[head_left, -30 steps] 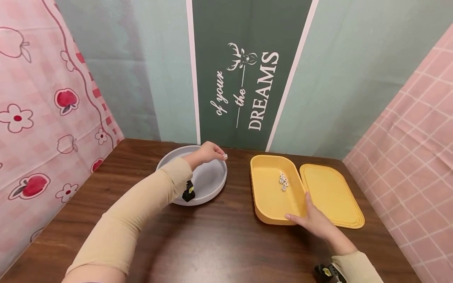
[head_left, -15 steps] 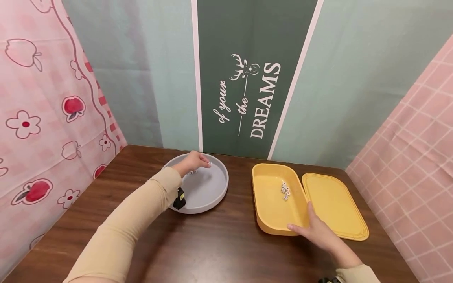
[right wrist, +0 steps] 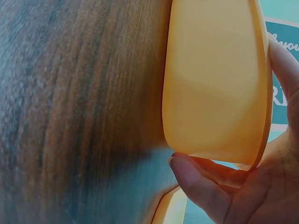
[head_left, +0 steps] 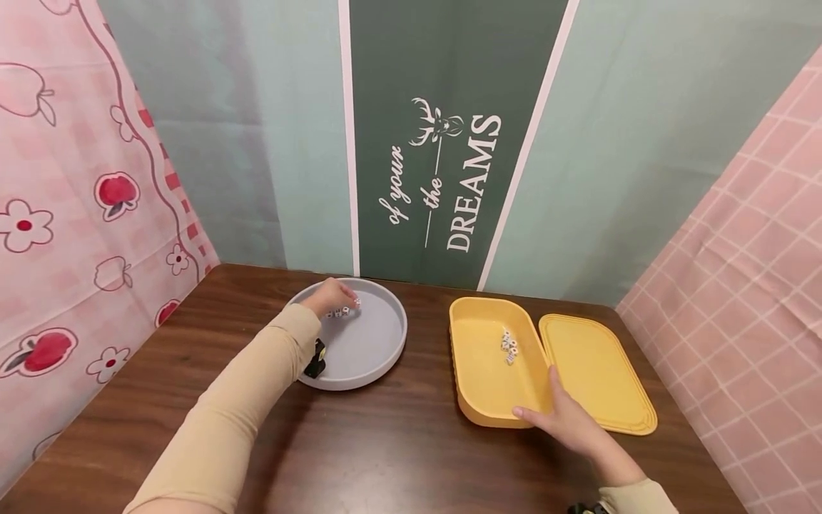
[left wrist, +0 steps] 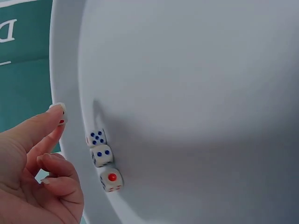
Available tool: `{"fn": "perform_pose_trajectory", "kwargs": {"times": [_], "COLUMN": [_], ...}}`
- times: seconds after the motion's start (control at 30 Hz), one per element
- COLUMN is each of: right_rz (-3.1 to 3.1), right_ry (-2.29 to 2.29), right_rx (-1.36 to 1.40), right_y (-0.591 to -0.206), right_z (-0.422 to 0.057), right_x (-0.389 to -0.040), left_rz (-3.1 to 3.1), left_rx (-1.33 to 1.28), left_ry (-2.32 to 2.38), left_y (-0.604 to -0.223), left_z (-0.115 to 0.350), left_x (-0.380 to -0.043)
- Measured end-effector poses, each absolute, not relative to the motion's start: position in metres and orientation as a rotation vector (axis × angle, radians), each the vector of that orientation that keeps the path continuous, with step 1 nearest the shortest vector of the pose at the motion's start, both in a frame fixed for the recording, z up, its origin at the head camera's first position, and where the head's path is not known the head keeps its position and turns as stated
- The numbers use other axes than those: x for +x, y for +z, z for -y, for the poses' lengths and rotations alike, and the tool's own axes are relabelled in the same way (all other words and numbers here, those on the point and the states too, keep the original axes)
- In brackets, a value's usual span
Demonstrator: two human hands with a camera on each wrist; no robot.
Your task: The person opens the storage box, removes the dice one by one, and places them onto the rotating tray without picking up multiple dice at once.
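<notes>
My left hand (head_left: 330,298) is over the far left part of a round grey tray (head_left: 366,344), pinching a white die (left wrist: 60,114) between thumb and forefinger. Below it, three dice (left wrist: 102,155) stand in a row along the tray's inner wall, showing five blue, two blue and one red pip on top. My right hand (head_left: 568,422) holds the near right corner of a yellow box (head_left: 478,360), its digits spread over two sides. Several more dice (head_left: 509,348) lie heaped on the box's floor.
A yellow lid (head_left: 600,371) lies flat just right of the box. Tray, box and lid stand on a dark wooden table (head_left: 385,450). A green curtain with lettering (head_left: 475,185) hangs behind, with pink cloths at both sides.
My left hand has moved left with the die, from over the tray's right rim to near the row of dice. The right hand stays at the box corner.
</notes>
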State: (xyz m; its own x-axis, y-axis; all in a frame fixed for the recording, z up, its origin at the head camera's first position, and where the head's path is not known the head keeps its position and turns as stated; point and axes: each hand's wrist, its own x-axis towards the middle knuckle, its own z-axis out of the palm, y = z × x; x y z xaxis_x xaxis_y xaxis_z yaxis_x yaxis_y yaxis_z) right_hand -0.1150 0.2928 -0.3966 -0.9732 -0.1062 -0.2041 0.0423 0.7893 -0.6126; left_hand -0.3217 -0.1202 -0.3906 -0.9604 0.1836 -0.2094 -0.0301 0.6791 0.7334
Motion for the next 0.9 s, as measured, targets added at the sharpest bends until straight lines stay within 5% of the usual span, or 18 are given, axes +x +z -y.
{"fn": "perform_pose_trajectory", "kwargs": {"times": [0.3, 0.53, 0.9], "right_rz": [-2.750, -2.747, -2.742], "right_ry": [-0.936, -0.942, -0.942], "right_rx": [-0.047, -0.046, -0.040], "right_y": [-0.397, -0.396, -0.396], "right_z": [-0.294, -0.292, -0.292], "right_x": [-0.111, -0.112, -0.114], "left_rz": [-2.605, -2.606, -2.586], "left_rx": [0.175, 0.324, 0.179], "left_ry": [1.130, 1.136, 1.007], "left_y": [-0.416, -0.511, -0.407], "left_z": [0.125, 0.153, 0.127], "left_x": [-0.336, -0.421, -0.336]}}
